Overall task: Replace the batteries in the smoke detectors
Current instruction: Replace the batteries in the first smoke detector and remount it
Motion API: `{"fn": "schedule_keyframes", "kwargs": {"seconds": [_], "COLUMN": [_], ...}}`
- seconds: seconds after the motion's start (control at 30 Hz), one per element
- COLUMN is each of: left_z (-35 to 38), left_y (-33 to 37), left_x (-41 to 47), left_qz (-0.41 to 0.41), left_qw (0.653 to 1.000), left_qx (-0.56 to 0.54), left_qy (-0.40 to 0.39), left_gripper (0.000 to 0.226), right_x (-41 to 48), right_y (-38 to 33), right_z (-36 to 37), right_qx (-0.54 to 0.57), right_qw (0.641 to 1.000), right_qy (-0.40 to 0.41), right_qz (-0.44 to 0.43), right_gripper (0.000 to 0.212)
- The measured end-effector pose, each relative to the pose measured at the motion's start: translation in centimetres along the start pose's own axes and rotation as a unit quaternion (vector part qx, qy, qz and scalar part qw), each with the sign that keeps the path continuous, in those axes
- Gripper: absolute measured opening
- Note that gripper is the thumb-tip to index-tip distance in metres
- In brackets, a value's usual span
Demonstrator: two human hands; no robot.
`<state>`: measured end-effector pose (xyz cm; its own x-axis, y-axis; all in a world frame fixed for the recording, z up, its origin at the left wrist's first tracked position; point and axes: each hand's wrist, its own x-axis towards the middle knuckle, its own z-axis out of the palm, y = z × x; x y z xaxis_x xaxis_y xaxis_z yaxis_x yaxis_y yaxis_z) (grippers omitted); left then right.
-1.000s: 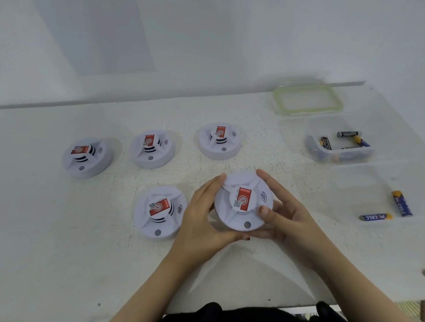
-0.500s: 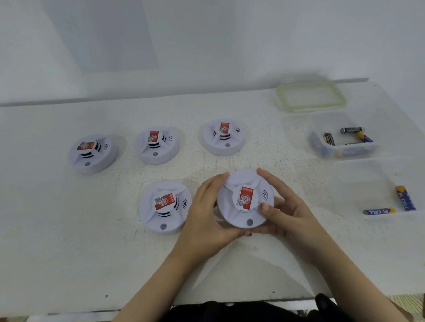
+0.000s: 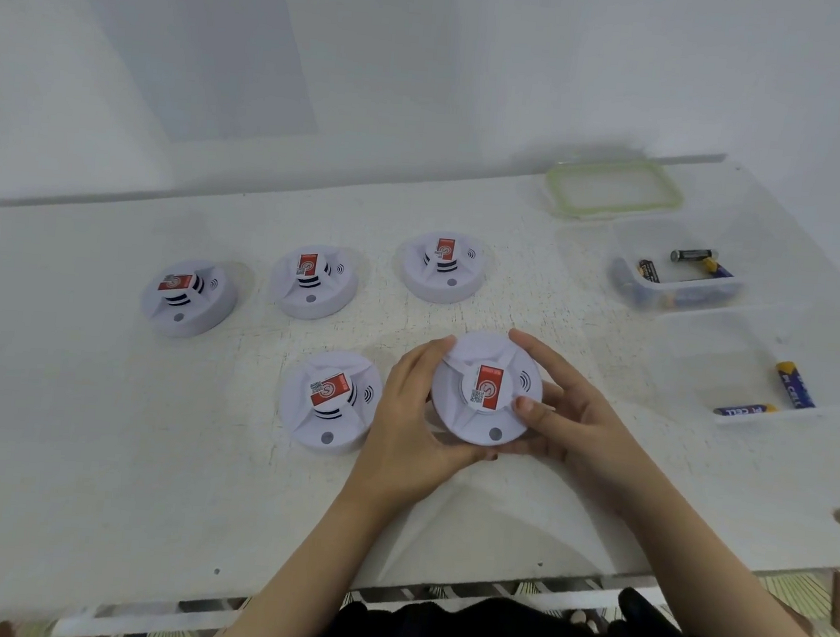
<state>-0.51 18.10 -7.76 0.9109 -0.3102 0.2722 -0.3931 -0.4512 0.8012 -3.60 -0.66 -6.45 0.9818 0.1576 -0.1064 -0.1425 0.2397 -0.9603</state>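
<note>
Two hands are clasping one detector [image 3: 487,394] at the front of the counter [image 3: 96,443].
The left hand [image 3: 412,418] and right hand [image 3: 570,420] are curling their fingers [image 3: 538,350] round its rim, holding it; an uneven twist could be letting it slip or jamming the cover.

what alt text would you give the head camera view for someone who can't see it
The left hand and right hand grip a round white plastic smoke detector with a red label at a white table. Four matching detectors sit on the table left of it and behind it. At right, a clear plastic box holds batteries, with two blue batteries nearer.
</note>
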Motion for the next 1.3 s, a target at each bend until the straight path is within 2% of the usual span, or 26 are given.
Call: {"fn": "schedule_keyframes", "kwargs": {"seconds": [1.3], "left_z": [-0.2], "left_y": [0.4], "left_x": [-0.2], "left_qz": [0.031], "left_qw": [1.000], "left_qx": [-0.001], "left_qy": [-0.002], "left_gripper": [0.093], "right_x": [-0.9], "right_y": [-0.7], "right_z": [1.0], "right_qx": [-0.044], "right_qw": [0.999], "right_qy": [0.027], "right_qz": [-0.014], "right_gripper": [0.055]}}
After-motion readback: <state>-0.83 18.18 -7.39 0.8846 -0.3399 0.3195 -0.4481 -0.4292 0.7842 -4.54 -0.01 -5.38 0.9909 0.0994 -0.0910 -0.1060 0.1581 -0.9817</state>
